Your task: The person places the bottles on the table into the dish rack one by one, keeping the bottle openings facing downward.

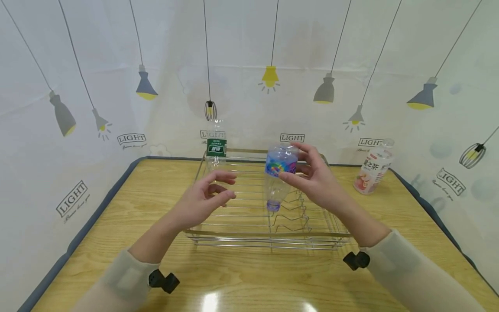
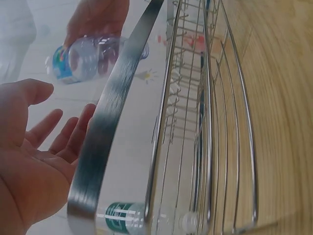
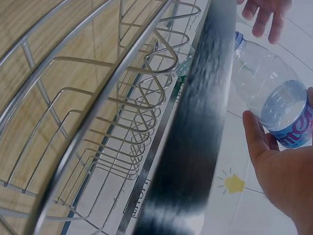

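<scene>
My right hand grips a clear plastic bottle with a blue and purple label. The bottle is upside down, its purple-capped neck pointing down over the wire dish rack. To the left, my left hand hovers above the rack with fingers apart and loosely bent, holding nothing. A second clear bottle with a green label stands neck-down at the rack's back left corner. In the left wrist view, the left palm faces the held bottle without touching it.
A peach-tea bottle with a white and pink label stands on the wooden table, right of the rack. Wavy wire dividers line the rack's right part. White cloth printed with lamps surrounds the table.
</scene>
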Tool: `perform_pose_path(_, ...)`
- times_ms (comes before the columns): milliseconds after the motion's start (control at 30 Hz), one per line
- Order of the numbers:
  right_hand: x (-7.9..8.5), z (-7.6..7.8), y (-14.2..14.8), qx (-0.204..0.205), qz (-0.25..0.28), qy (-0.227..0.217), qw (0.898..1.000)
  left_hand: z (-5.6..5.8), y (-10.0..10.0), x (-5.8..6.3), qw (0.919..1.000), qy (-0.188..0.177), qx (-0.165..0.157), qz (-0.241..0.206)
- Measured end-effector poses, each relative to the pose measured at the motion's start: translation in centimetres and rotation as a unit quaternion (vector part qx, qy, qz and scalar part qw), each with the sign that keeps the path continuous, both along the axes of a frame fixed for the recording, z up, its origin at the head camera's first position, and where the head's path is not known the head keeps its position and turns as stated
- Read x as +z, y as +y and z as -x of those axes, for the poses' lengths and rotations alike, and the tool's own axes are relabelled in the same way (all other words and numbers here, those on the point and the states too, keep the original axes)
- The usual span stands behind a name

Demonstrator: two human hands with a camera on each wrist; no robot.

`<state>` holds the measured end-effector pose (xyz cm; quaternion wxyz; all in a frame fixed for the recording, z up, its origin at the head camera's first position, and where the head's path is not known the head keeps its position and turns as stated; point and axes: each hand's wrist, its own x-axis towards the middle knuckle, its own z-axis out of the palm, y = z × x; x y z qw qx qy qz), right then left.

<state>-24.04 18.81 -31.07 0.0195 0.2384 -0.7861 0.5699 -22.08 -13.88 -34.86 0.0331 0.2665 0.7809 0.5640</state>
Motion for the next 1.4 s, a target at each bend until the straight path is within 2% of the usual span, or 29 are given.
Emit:
perform_pose_path(200, 0.3, 0.6, 0.1, -0.008, -0.001, 0.000, 1.000, -0.4, -2.8, -0.2, 0.9990, 0.014, 0.039, 0.019)
perform_pose_path(400, 1.0, 1.3, 0.1, -0.023, -0.005, 0.002, 1.000, -0.7, -5.3, -0.5, 0.9969, 0.022, 0.064, 0.040)
perform_pose_path(633, 2.2, 2.2, -0.2, -0.030, -0.003, 0.002, 1.000, -1.0, -7.2, -0.8, 0.9926, 0.042, 0.097, 0.060)
perform_pose_path(800, 2.9, 3.1, -0.7, -0.038, -0.001, -0.005, 0.999, -0.9, -8.1, -1.6, 0.9887, 0.050, 0.118, 0.077)
perform_pose_path(1200, 3.9, 5.3, -2.4, -0.046, 0.020, -0.020, 0.999, -0.7, -8.9, -4.1, 0.9856, -0.007, 0.127, 0.112)
perform_pose_path(1400, 4.1, 6.2, -3.4, -0.044, 0.029, -0.029, 0.998, -0.4, -8.4, -5.2, 0.9877, -0.029, 0.112, 0.106)
